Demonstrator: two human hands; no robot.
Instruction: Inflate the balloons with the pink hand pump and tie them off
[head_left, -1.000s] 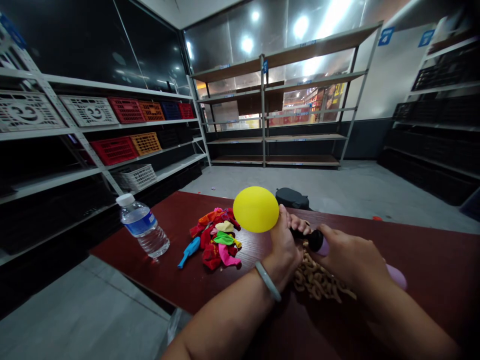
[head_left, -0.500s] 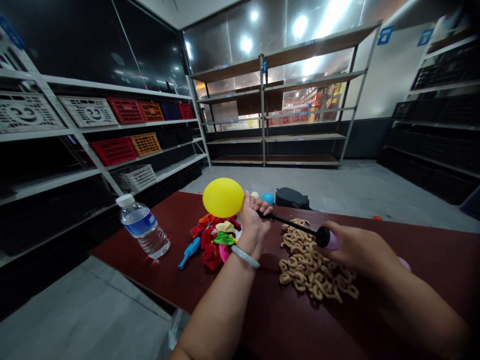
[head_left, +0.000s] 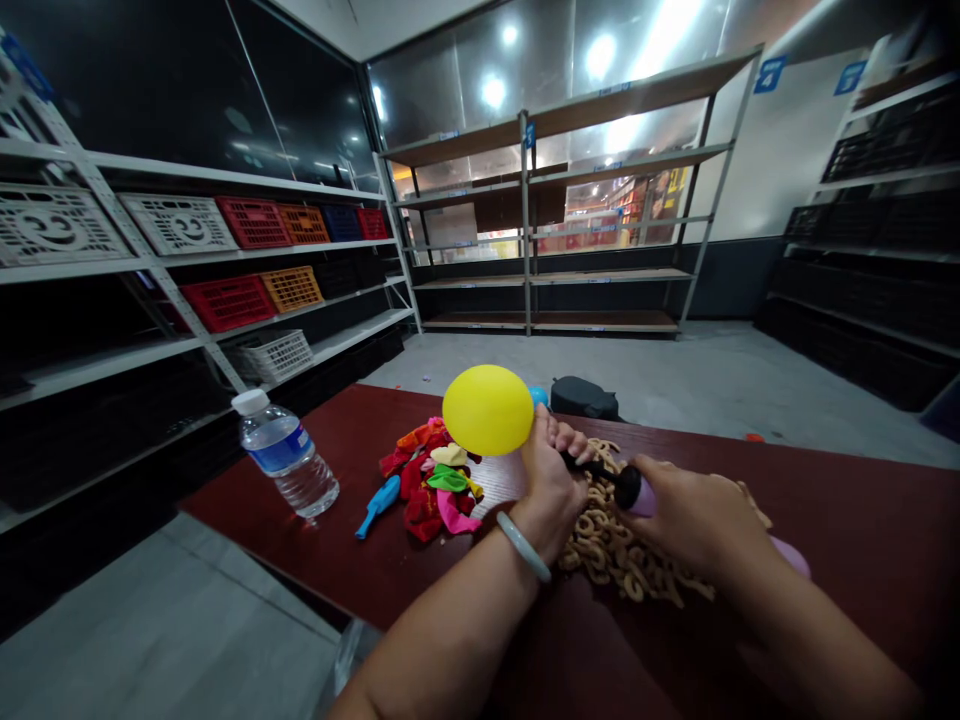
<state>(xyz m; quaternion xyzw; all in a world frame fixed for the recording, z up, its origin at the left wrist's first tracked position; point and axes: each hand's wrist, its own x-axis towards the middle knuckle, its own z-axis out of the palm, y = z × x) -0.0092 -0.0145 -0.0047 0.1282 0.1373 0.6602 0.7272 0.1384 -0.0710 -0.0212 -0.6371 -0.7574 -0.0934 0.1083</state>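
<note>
A partly inflated yellow balloon (head_left: 488, 410) sits on the nozzle end of a hand pump (head_left: 636, 492), which has a black shaft and a pale purple body. My left hand (head_left: 553, 470) is closed around the balloon's neck and the pump's nozzle. My right hand (head_left: 694, 515) grips the purple body, with its rounded end showing behind the palm. Beneath the pump lies a heap of tan curled pieces (head_left: 626, 560), partly covered by my hands. Left of my left wrist is a pile of limp balloons (head_left: 427, 480) in red, blue, green, pink and cream.
A water bottle (head_left: 289, 450) stands at the left on the dark red table (head_left: 330, 570). A blue ball or balloon (head_left: 538, 397) and a dark bag-like object (head_left: 585, 398) are at the far edge. Shelves with crates (head_left: 251, 221) line the left wall.
My left hand and the yellow balloon have moved right, closer to my right hand. Less of the pump's black shaft shows between my hands. The balloon looks slightly larger.
</note>
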